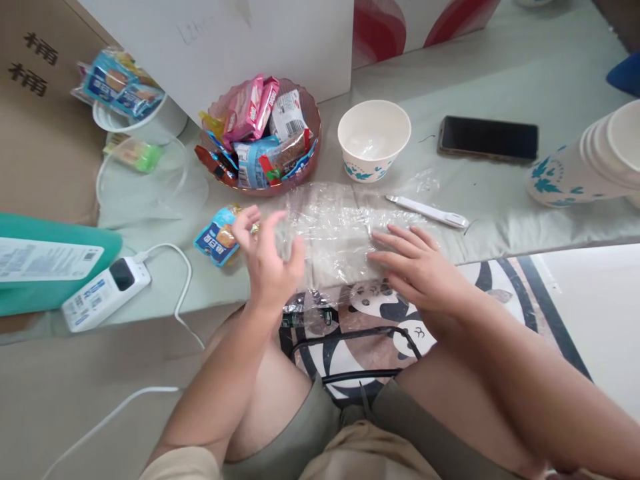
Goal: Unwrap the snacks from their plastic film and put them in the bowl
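Observation:
A crinkled sheet of clear plastic film (335, 230) lies on the cloth-covered table, its near part hanging over the front edge. My right hand (417, 263) rests flat on the film's right side, fingers spread. Over its left edge is my left hand (270, 257), fingers apart and curled, holding nothing. Just left of that hand lies a small blue snack packet (219, 239), partly hidden by the fingers. A white utility knife (427, 212) lies beyond my right hand, by the film. Behind the film stands a white paper bowl (374, 140) with a blue leaf print.
A pink glass bowl (313, 113) full of wrapped snacks stands behind my left hand. A phone (489, 139) and stacked paper cups (575, 163) are at right. Left are plastic tubs (175, 120), a power strip (107, 293) with a cable, and a green container (50, 230). Boxes (240, 53) stand behind.

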`<state>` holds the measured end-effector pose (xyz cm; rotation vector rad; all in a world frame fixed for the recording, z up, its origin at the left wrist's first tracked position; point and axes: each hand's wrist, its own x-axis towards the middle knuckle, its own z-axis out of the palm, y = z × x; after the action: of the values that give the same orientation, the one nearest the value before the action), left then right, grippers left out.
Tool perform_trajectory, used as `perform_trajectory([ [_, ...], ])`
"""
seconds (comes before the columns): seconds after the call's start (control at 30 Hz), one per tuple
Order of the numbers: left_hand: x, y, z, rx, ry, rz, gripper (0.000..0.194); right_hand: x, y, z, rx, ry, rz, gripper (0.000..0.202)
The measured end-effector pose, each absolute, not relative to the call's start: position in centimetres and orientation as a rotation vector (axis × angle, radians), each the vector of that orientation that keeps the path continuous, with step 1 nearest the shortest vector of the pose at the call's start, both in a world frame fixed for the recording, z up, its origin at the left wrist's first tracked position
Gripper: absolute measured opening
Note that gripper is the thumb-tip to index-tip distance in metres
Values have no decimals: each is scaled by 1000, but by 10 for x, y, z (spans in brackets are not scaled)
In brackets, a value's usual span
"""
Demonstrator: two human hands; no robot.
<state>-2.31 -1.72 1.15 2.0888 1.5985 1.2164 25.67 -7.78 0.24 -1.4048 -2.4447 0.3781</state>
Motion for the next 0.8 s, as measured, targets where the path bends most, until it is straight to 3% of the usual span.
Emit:
perform_trajectory([
  [0.07,-26,-34,20,2432,1224,1041,32,258,-74,-1,-1446,-2412,390,40],
  [0.13,-29,-51,28,2655,857,597,32,258,-70,-3,-1470,-2385,422,40],
  [0.23,-36,-71,34,2735,884,51,51,257,-67,-3,-1495,-2368,463,40],
  [0.3,-41,-78,33,2748,1022,-23,60,256,-66,-3,-1505,-2367,462,40],
  [0.5,-48,-68,23,2708,978,468,22,258,-66,-3,-1478,-2364,474,38],
  [0.67,-52,-59,28,2180,1026,959,16,278,-76,24,-1158,-2153,658,34],
  [0.8,-57,-53,31,1720,1338,1035,12,281,-89,34,-975,-2272,758,76],
])
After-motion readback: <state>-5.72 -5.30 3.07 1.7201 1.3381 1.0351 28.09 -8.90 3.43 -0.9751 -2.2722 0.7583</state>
